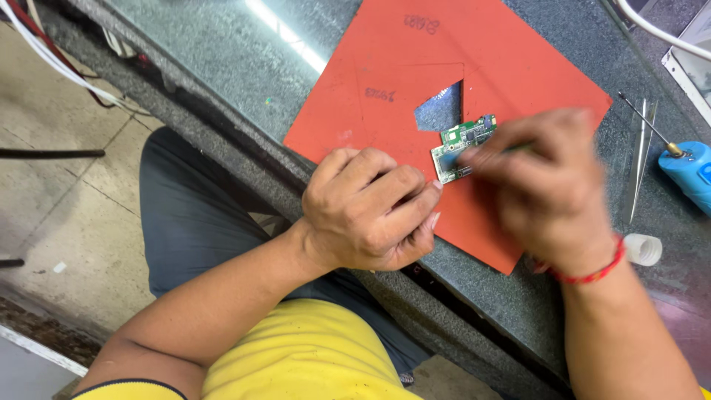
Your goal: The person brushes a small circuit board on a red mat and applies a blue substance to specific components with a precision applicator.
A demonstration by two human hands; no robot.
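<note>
Left hand (370, 211) fingers curled closed, tips steadying small green circuit board (461, 145), right hand (544, 185) blurred, fingers pinched on a thin tool at the board, board lying on red mat (518, 67), mat on grey stone tabletop (222, 59), tweezers (638, 159), blue tool (689, 174), white cap (643, 250) to the right

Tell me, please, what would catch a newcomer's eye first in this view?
Probably the red mat on the dark stone counter, with a small green circuit board lying on it. The left hand steadies the board's edge while the blurred right hand works over it.
</note>
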